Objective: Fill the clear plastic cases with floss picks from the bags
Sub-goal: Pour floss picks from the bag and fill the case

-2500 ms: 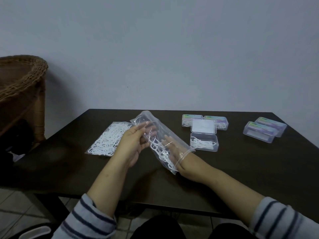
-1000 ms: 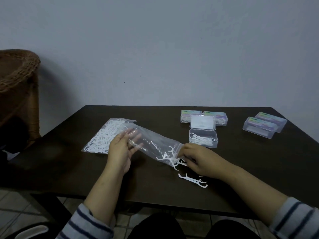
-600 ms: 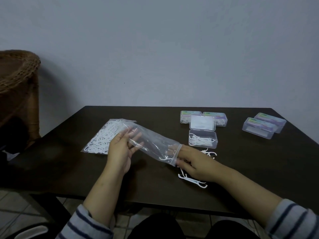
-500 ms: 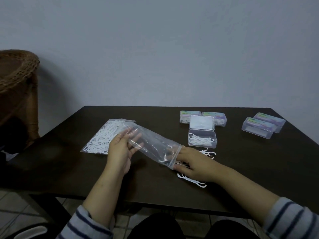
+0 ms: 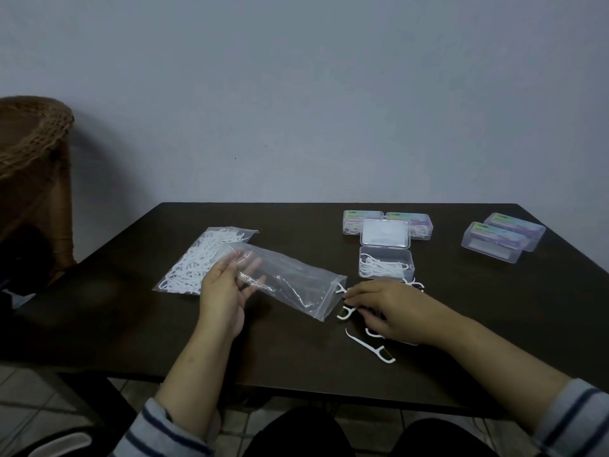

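Observation:
My left hand (image 5: 227, 291) holds the closed end of a clear, nearly empty zip bag (image 5: 290, 282), its mouth pointing right just above the dark table (image 5: 131, 324). My right hand (image 5: 385, 308) rests palm down at the bag's mouth, fingers curled on loose white floss picks (image 5: 346, 313). One pick (image 5: 370, 349) lies alone near the front edge. An open clear case (image 5: 385, 267) with picks inside stands just behind my right hand, its lid (image 5: 385, 233) flipped back. A full bag of picks (image 5: 201, 262) lies flat behind my left hand.
Two closed cases (image 5: 362, 221) (image 5: 418, 224) stand behind the open one. Two more closed cases (image 5: 491, 242) (image 5: 517, 227) sit at the far right of the table. A wicker chair (image 5: 33, 159) stands at the left beside the wall.
My right hand came out of the bag and went down to the table with picks. The bag sank lower and emptied; picks now lie loose by the open case.

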